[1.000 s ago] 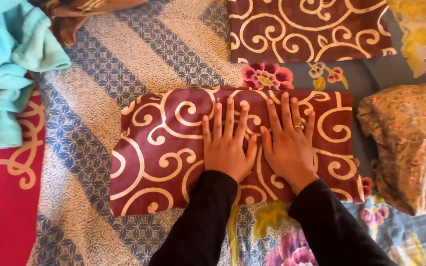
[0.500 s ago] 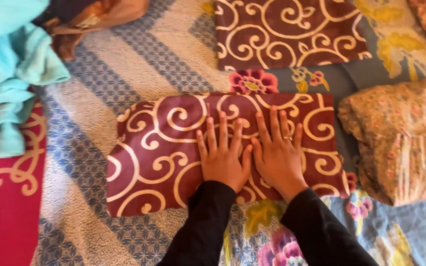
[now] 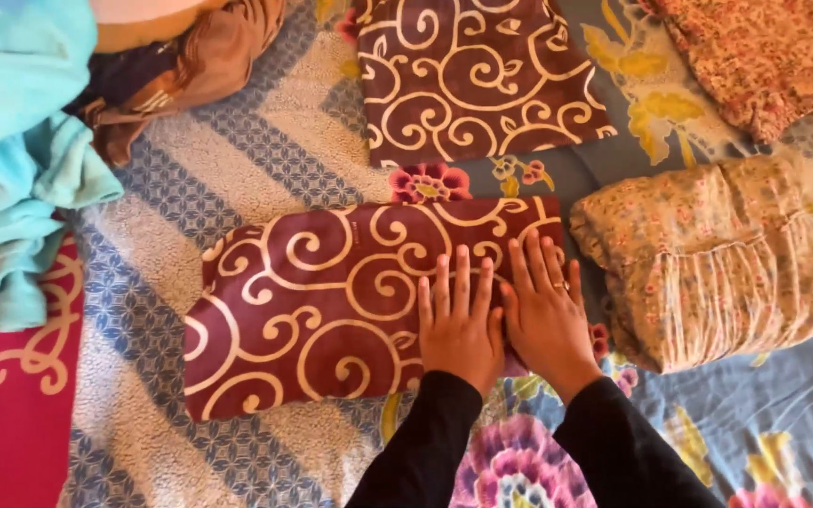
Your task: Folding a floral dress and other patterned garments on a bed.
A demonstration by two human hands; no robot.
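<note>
Both my flat, open hands, left hand (image 3: 458, 320) and right hand (image 3: 546, 310), have slid toward three o'clock, pressing the folded maroon cloth (image 3: 331, 301) flat.

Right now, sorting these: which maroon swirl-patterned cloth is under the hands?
The nearer maroon cloth; both hands lie flat on its right end. The farther maroon cloth lies untouched.
</note>
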